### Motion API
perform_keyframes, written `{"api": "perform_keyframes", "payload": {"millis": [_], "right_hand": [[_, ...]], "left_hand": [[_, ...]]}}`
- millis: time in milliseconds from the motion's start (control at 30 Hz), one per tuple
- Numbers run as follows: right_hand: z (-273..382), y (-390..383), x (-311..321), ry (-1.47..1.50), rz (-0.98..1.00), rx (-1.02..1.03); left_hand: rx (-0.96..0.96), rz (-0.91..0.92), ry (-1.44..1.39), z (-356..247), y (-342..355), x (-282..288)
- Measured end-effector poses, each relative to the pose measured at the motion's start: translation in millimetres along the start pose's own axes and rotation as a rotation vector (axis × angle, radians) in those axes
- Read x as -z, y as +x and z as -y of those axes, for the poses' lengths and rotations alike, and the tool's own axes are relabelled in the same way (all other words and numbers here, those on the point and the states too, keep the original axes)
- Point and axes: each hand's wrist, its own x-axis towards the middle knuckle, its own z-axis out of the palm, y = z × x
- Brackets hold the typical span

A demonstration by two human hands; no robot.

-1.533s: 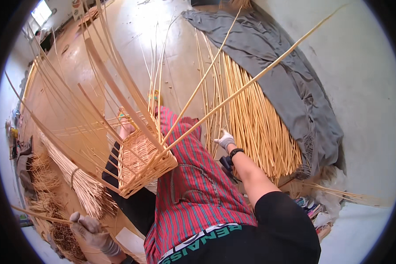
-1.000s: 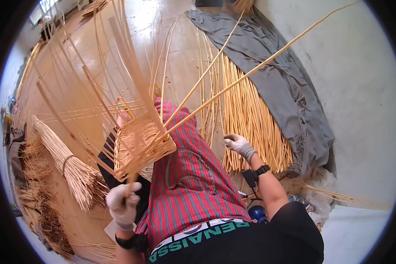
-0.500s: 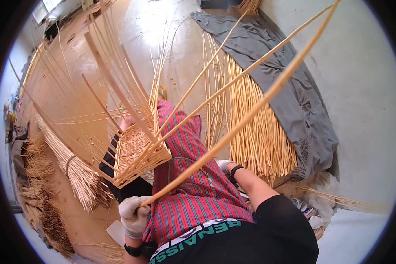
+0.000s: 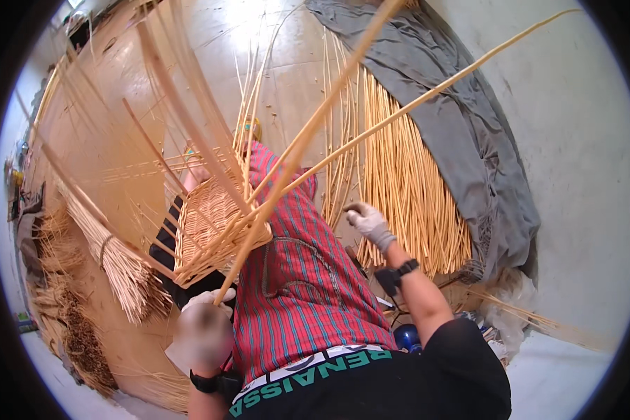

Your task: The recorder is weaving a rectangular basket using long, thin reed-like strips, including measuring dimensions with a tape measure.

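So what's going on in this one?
A person's gloved left hand, motion-blurred, grips the lower end of a long wicker rod that slants up past a wicker basket. The basket is at their lap, beside a red striped apron, with long stakes rising from it. The gloved right hand, fingers curled, hovers by a pile of rods.

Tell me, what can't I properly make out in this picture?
All in the head view:
- White-gloved left hand: blurred, so finger details are lost.
- Long, tan, slender wooden rod: its far end is cut off by the top edge.
- Dark blue, rounded, shiny object: partly hidden by the black cloth shirt.
- Rumpled gray cloth sheet: hides whatever lies beneath.
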Motion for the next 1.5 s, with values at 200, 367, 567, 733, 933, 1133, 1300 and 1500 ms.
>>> {"api": "perform_keyframes", "payload": {"millis": [200,367,567,733,933,1133,1300,1500], "right_hand": [[186,-106,-38,0.184,0.707,0.48],[233,-129,-120,0.494,0.989,0.178],[238,-150,-190,0.26,0.998,0.482],[242,-173,-237,-0.031,1.174,1.055],[244,-178,-261,-0.069,1.426,1.225],[239,-165,-245,-0.279,1.166,1.444],[240,-172,-249,-0.444,1.079,1.491],[245,-180,-249,-0.496,0.918,1.565]], "left_hand": [[-0.216,0.28,0.363,21,-5,20],[-0.116,-0.414,0.601,57,-44,54],[0.05,-0.795,0.599,99,-45,61],[0.159,-0.829,0.183,114,-36,79],[-0.023,-0.576,-0.903,106,-18,46],[0.166,-0.285,-0.045,95,-16,56],[0.235,-0.214,0.141,103,-15,67],[0.075,-0.024,0.155,109,-2,94]]}}
